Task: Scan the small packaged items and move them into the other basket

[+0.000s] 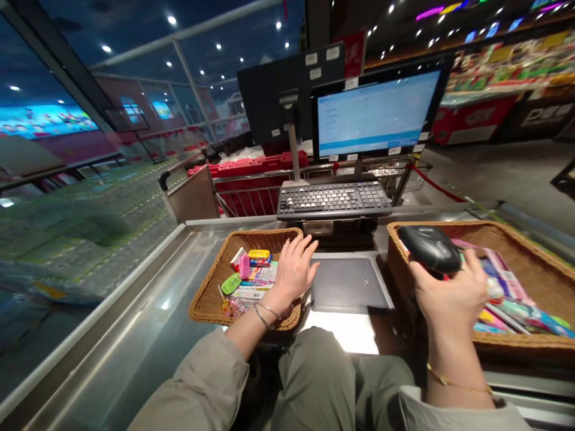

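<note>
My right hand (451, 293) is closed around a black handheld barcode scanner (430, 246), its rounded head tilted over the left side of a wicker basket (536, 251). In that basket lie packaged items, among them a pink-edged pack (505, 272). My left hand (294, 266) has its fingers stretched out and holds nothing. It hovers over the right side of a smaller wicker basket (206, 296). Inside are a green oval item (230, 284), a yellow item (259, 254), a pink item (244, 266) and several small packs. Between the baskets lies a dark flat panel (350, 284).
Behind the baskets stand a black keyboard (332, 199) and a lit monitor (377, 114), with a second screen's dark back (274, 99) beside it. A metal counter (157, 305) extends left. Beyond are a shopping cart (251, 197) and a red barrier strap (440, 185).
</note>
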### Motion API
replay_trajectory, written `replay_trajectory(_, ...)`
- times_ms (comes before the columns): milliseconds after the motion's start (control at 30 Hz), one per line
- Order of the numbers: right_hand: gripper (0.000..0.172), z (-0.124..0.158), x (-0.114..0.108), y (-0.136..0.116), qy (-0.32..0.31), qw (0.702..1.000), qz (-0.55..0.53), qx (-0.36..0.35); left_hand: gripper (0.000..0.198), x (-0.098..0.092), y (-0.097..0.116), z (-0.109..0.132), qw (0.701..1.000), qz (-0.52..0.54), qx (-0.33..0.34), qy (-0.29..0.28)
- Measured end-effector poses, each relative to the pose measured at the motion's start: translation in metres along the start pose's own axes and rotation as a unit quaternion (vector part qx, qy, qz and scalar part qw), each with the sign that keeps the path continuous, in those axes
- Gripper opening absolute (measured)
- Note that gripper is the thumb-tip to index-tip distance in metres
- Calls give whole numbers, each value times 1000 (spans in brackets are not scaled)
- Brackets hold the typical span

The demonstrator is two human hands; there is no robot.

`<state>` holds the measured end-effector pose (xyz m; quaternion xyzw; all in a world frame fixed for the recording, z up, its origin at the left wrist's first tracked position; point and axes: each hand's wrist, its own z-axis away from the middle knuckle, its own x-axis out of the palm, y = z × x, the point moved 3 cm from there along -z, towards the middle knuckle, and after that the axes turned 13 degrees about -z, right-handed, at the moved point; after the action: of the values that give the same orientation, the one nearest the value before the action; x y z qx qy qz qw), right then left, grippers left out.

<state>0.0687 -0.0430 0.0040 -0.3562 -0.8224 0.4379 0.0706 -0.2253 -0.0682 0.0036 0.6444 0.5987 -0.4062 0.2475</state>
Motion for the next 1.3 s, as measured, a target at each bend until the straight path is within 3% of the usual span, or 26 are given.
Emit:
replay_trajectory(267, 39, 32, 46, -32, -87, 996, -27, 6, 52, 8, -74, 27, 997, -52, -39, -51)
replay_trajectory(500, 35, 50, 67, -32, -124, 992, -31, -10, 55, 25, -117, 41, 981, -107, -28, -158)
replay_trajectory(867, 36, 62, 82, -28, -145, 989, 1, -19, 66, 73, -143, 49, 929, -148, 130, -312)
replay_trajectory(1100, 41, 64, 87, -27, -156, 988, -5, -18, 69, 105, -137, 56, 922, -107, 168, -332)
replay_trajectory(1300, 38, 64, 88, -26, -160, 987, -2, -10, 53, 112, -141, 60, 921, -62, 164, -347)
